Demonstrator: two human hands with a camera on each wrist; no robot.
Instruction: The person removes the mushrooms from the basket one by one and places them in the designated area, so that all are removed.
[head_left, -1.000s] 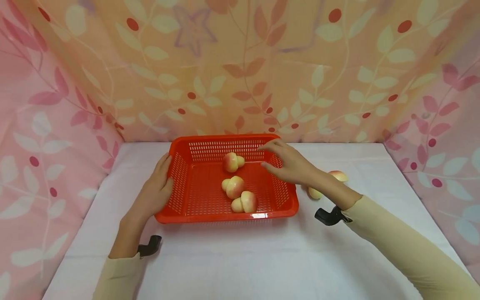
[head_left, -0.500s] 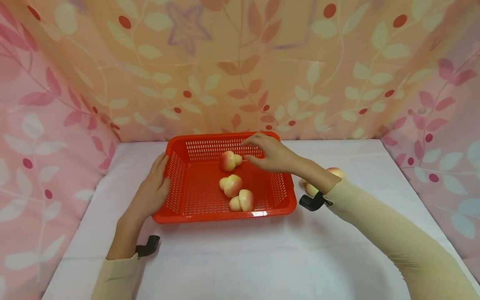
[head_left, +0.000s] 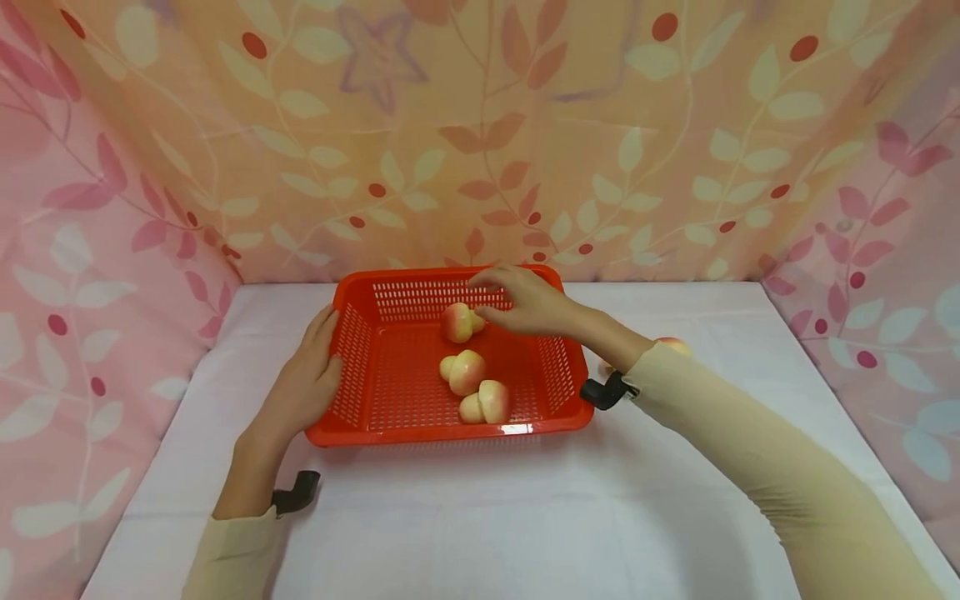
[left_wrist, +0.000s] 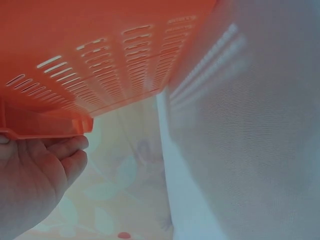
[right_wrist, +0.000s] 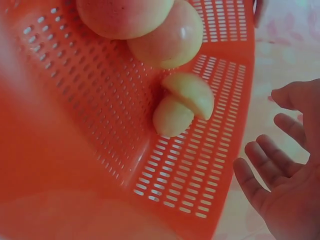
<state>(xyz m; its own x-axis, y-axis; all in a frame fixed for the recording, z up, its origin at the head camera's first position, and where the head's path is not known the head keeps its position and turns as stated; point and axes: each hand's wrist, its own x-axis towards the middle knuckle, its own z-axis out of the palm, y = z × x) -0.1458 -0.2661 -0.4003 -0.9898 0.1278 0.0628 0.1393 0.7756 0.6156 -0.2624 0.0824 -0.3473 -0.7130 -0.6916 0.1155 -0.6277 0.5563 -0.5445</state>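
A red plastic basket [head_left: 405,358] with slotted walls holds three toy mushrooms, pale yellow with pink-red caps. One mushroom [head_left: 459,322] lies toward the back, another [head_left: 465,372] near the middle, and the third mushroom [head_left: 486,402] close to the front wall. My left hand [head_left: 300,379] rests along the basket's left rim; in the left wrist view its fingers touch the rim's underside. Over the back of the basket hovers my right hand [head_left: 528,302], fingers spread and holding nothing. Its thumb tip overlaps the rear mushroom's stem in the head view; contact is unclear.
To the basket's right, another mushroom [head_left: 675,344] lies on the white tablecloth [head_left: 450,525], mostly hidden by the right sleeve, with a pale piece showing beside it. Floral cloth walls [head_left: 420,167] enclose the back and sides.
My right hand has moved left and slightly back, from the basket's right side to beside the rear mushroom. My left hand and the mushrooms stay in place; the view shifts slightly.
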